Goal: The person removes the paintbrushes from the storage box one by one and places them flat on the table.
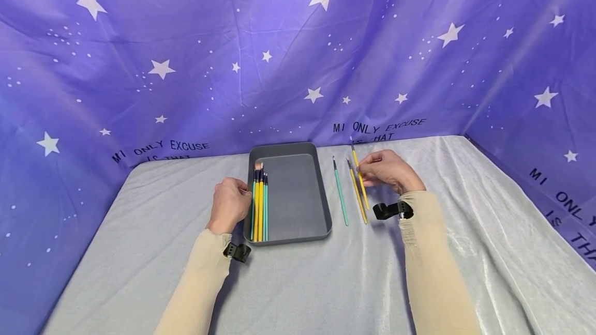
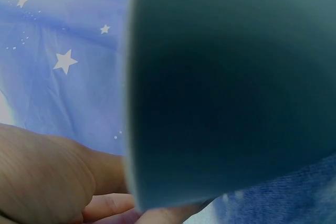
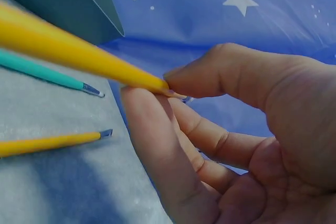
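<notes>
At the tray's left side, my left hand (image 1: pixel 229 201) grips the rim of the grey rectangular tray (image 1: pixel 298 195). The left wrist view is mostly filled by the tray's dark wall (image 2: pixel 231 93), with thumb and fingers at its lower edge. Several yellow and teal paintbrushes (image 1: pixel 259 211) lie side by side along the inside left of the tray, bristles away from me. My right hand (image 1: pixel 388 170) pinches a yellow paintbrush (image 3: pixel 79 53) between thumb and fingertip, above the table to the right of the tray. Under it lie another yellow paintbrush (image 1: pixel 360 206) and a teal paintbrush (image 1: pixel 341 195).
A pale grey cloth (image 1: pixel 288 288) covers the table. Behind and at both sides hangs a purple curtain (image 1: pixel 279 30) with white stars, close to the tray's far edge. Black wrist cameras (image 1: pixel 388 211) are strapped on both sleeves.
</notes>
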Available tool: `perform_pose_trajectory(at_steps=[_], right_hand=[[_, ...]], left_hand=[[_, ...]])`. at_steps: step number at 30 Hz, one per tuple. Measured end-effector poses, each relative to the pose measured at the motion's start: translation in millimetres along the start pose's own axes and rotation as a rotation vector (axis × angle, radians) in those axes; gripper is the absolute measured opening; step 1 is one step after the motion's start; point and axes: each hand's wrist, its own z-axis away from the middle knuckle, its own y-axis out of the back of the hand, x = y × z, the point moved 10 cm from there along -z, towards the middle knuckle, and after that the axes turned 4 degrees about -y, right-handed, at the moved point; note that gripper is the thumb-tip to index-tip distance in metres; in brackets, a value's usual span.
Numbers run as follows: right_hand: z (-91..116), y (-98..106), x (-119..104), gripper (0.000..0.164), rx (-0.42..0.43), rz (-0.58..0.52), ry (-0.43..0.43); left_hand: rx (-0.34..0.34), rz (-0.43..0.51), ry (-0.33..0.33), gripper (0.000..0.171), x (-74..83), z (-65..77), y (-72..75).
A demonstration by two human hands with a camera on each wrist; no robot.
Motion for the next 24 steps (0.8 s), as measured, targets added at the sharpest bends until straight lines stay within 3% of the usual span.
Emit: perform_pose_trajectory(at_steps=[11, 24], right_hand=[[-2, 17, 15, 0.030, 0.023, -0.005, -0.039], [-11, 21, 42, 0.029, 0.058, 0.020, -0.120]], left_hand=[[-0.001, 0.006, -0.007, 0.019, 1.0, -0.4, -0.2], [0.006, 0.012, -0.020, 0.019, 2.5, 1.1, 0.5]])
